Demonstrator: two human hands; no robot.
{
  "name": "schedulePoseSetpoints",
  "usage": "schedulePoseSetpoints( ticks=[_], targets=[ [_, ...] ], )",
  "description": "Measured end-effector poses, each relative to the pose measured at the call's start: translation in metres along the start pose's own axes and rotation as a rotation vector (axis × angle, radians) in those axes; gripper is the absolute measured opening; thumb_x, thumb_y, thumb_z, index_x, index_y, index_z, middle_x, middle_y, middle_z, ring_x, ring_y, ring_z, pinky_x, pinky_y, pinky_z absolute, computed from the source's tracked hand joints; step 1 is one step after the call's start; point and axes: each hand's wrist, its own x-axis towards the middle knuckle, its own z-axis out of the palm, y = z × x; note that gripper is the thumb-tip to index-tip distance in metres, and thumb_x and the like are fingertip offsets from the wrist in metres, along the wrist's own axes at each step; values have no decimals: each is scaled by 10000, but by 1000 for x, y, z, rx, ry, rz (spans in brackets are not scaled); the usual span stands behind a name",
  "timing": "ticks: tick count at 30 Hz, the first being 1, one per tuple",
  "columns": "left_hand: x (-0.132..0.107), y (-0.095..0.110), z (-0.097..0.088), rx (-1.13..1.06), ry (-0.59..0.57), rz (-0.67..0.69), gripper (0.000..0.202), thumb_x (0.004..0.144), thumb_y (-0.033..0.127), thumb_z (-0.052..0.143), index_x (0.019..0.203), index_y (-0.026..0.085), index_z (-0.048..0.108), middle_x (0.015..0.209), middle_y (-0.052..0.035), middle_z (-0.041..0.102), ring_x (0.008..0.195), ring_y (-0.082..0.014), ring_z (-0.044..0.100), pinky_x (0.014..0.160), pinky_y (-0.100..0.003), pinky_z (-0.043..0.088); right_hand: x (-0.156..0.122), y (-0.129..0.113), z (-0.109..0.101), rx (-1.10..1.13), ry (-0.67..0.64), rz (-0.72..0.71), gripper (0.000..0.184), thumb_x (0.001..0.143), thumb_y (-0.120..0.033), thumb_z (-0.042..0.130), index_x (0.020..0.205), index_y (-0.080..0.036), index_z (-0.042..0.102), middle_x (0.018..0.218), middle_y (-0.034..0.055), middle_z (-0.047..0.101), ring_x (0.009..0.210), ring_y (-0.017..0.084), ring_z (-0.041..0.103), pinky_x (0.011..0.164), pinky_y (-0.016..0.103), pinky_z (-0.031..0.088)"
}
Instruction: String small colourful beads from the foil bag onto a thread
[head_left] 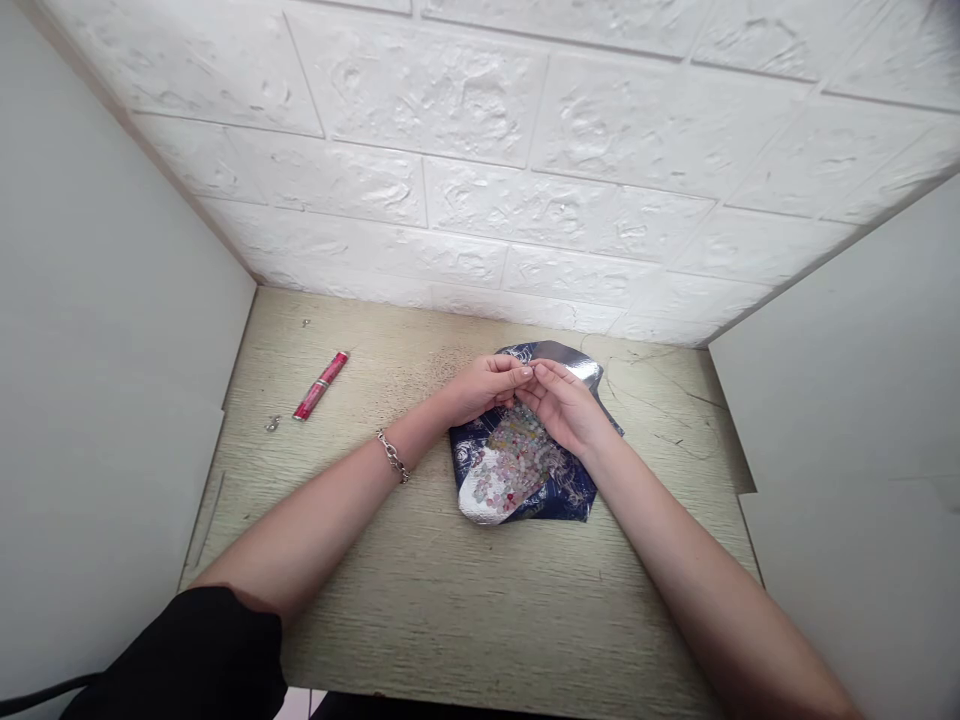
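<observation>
At the far left of the pale wood-grain tabletop a small metal bit lies just beside a slim red tube. The tube carries light markings, too small to read. A chain bracelet circles the left wrist.

The left hand reaches in from the left, its fingers curled and drawn together at the tips. They meet the fingers of the right hand, which are likewise pinched shut. Whatever sits between the fingertips is too small to make out.

Under both hands, in the middle of the tabletop toward the back, lies a dark blue foil pouch, printed with a pale swirling pattern and with its silver lining showing at the far edge. A heap of small pastel beads, pink, green and white, rests on it, partly covered by the right wrist. No lettering on the pouch is legible.

Behind stands a white embossed brick wall.
</observation>
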Motion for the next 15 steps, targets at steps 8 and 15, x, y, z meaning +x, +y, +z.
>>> schedulePoseSetpoints(
  ticks=[8,15],
  targets=[
    [0,1,0,-46,0,-1,249,646,342,640,597,131,517,386,84,316,382,-20,299,433,-171,274,-1,-1,3,-27,25,-53,170,597,-274,684,721,-194,601,710,-27,628,671,84,570,753,269,461],
    [-1,2,0,-63,0,1,248,646,340,643,602,129,522,404,76,307,387,-17,260,414,-163,234,-1,2,3,-167,49,-191,135,629,-289,662,726,-205,621,710,-25,623,696,94,567,772,276,461]
  ],
)
